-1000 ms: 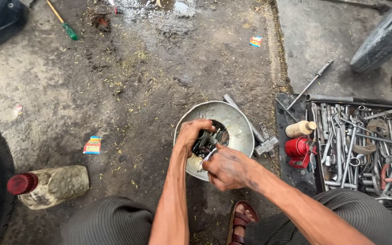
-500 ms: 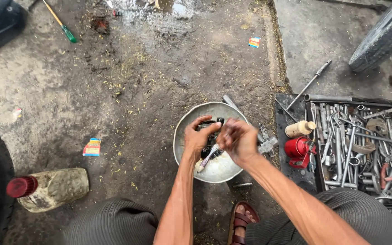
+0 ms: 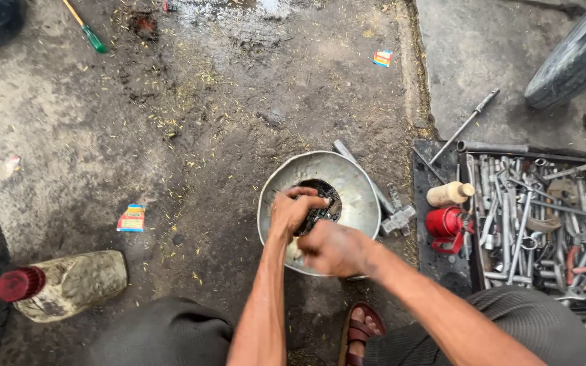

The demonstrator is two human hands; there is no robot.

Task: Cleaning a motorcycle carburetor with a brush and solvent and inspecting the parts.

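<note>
Right hand (image 3: 334,249) is clenched over a pale brush handle, left hand (image 3: 293,210) curled round the black part (image 3: 321,200) in the bowl (image 3: 357,186). Best scrubbed low inside it, keeping drips off the floor (image 3: 205,135) and the tool tray (image 3: 544,217) beyond.

floor (image 3: 239,102): stained, wet concrete | scattered chaff | flat daylight | raised slab (image 3: 490,47)
</note>
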